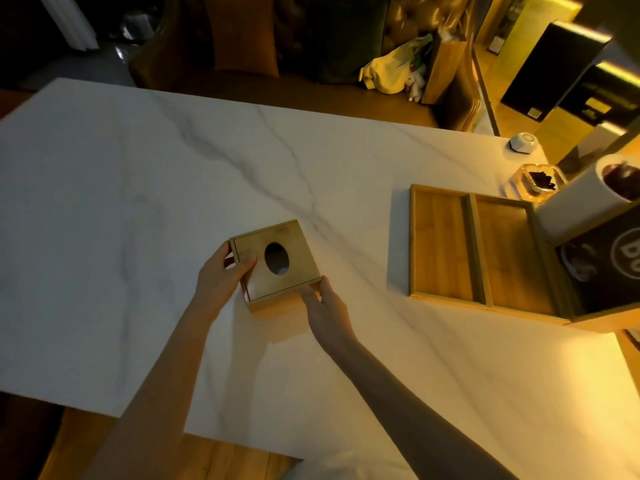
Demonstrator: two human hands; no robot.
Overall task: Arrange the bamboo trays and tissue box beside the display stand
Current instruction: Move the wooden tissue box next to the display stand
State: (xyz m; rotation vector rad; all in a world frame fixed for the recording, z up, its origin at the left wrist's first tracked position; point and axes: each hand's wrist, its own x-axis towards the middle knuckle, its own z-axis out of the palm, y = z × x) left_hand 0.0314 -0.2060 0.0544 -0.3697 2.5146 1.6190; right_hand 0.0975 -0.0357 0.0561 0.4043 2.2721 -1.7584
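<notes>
Head view: tissue box [277, 268] grasped by left hand [221, 277] and right hand [327, 306]; two bamboo trays [485, 251] beside display stand [602, 271] on marble table [121, 202].

Matt bamboo tissue box [277, 268]; glossy marble table [138, 202].

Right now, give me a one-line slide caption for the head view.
Both hands, left hand and right hand, hold the bamboo tissue box on the marble table, left of two bamboo trays.
</notes>
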